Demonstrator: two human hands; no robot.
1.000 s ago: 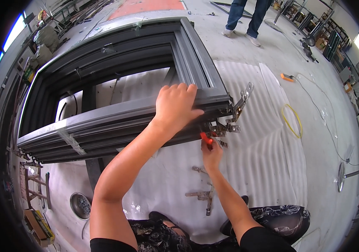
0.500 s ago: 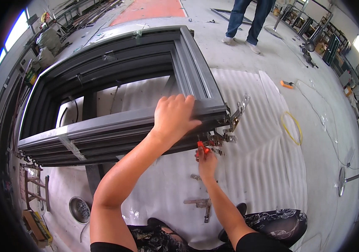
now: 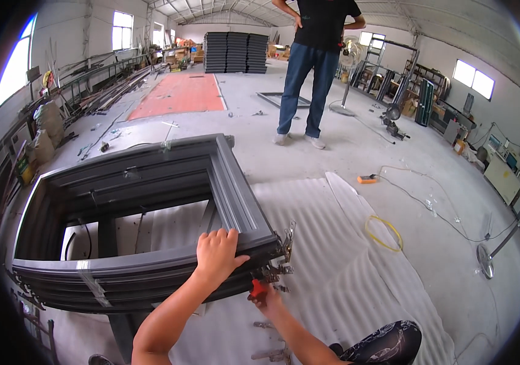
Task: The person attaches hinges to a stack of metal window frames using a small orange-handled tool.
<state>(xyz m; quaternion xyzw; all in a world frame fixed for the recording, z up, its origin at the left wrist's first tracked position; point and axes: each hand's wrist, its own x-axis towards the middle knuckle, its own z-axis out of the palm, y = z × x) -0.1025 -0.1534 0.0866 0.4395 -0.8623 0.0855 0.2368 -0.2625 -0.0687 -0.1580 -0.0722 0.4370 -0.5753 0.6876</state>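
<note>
A stack of dark grey window frames (image 3: 150, 260) lies in front of me, raised off the floor. My left hand (image 3: 216, 258) grips the near bar of the top frame close to its right corner, fingers curled over the inner edge. Below that corner, my right hand (image 3: 269, 300) is closed around a red-handled tool (image 3: 258, 288), held against the stack's side; the tool's tip is hidden. Metal hinge arms (image 3: 288, 242) stick out from the corner just above it. Clear tape (image 3: 92, 283) wraps the near side of the stack.
Loose metal hinge arms (image 3: 270, 354) lie on the white foam sheet (image 3: 327, 274) under my right forearm. To the right are a yellow loop (image 3: 385, 234), an orange device (image 3: 367, 179) with a cable, and a fan stand (image 3: 485, 261). A person (image 3: 309, 67) stands beyond the stack.
My view has tilted up, showing more of the hall and the standing person's torso. Both hands keep their holds at the same corner of the stack.
</note>
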